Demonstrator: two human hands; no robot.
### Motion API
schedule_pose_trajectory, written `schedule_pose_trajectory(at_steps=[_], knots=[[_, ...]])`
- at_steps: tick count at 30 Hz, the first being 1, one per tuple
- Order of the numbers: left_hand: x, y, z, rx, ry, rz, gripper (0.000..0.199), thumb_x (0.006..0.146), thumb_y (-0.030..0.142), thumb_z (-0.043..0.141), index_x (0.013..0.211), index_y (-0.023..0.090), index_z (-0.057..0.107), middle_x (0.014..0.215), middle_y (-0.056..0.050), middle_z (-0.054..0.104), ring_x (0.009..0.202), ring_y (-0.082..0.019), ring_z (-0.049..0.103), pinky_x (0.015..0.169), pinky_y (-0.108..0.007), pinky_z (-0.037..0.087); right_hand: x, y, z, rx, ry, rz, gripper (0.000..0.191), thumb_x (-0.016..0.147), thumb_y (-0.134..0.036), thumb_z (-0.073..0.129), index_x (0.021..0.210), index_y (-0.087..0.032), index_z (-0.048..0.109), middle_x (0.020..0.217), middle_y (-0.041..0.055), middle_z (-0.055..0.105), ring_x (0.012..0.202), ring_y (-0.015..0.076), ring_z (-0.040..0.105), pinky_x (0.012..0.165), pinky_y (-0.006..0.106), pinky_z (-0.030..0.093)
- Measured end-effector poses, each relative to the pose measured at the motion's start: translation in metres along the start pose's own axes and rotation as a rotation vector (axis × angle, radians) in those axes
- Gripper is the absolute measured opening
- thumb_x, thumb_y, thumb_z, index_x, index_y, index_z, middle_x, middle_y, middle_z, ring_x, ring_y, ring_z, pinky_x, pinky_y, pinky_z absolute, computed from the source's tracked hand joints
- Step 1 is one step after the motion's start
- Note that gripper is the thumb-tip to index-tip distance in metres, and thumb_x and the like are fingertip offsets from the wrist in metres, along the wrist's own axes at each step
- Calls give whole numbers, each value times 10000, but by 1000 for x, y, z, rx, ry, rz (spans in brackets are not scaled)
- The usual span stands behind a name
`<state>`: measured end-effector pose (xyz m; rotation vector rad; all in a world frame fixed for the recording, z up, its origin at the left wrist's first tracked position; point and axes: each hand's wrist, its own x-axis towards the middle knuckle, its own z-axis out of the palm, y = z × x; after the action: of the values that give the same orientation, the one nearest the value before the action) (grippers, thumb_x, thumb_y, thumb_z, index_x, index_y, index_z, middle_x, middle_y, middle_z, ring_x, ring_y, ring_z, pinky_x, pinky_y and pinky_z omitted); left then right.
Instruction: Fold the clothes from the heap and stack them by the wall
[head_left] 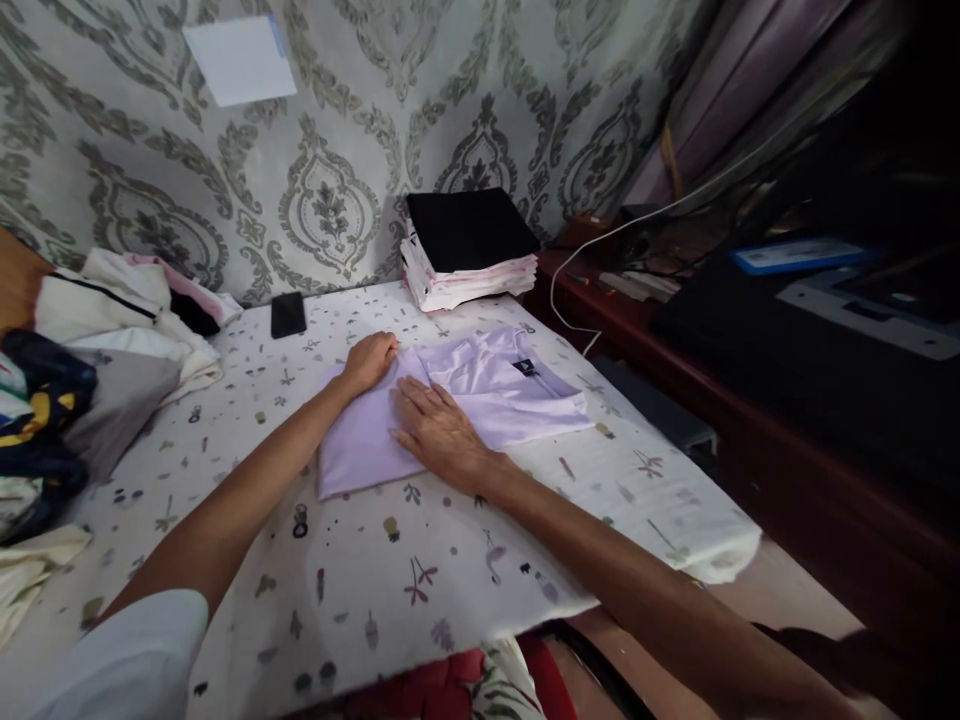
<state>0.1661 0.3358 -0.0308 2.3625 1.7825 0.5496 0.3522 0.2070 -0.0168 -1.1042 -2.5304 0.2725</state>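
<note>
A lavender garment (360,440), folded to a long flat shape, lies on the patterned white sheet (345,590). Its right part is slightly wrinkled, with a small black label near the neckline. My left hand (370,362) is at the garment's far edge, its fingers closed on the cloth. Flat on the middle of the garment rests my right hand (439,430), palm down, fingers stretched out.
Behind stands a stack of folded cloth (469,285) topped by a black piece (472,228). A dark phone (288,315) lies at the back left. Loose clothes (127,350) are heaped at the left. A white cable (553,290) hangs by the dark red furniture (637,335) at the right.
</note>
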Motion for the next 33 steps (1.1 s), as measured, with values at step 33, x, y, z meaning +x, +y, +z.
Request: schedule_pose_trajectory(at_steps=[33], knots=[[-135, -16, -74, -1233, -86, -779, 382, 632, 360, 864, 842, 149, 625, 724, -44, 704, 628, -170, 672, 571, -276, 548, 69, 11, 14, 14, -52, 353, 477, 1059, -328, 326, 1432, -77, 485, 1536, 188, 460, 1479, 254, 332, 1214, 452, 175]])
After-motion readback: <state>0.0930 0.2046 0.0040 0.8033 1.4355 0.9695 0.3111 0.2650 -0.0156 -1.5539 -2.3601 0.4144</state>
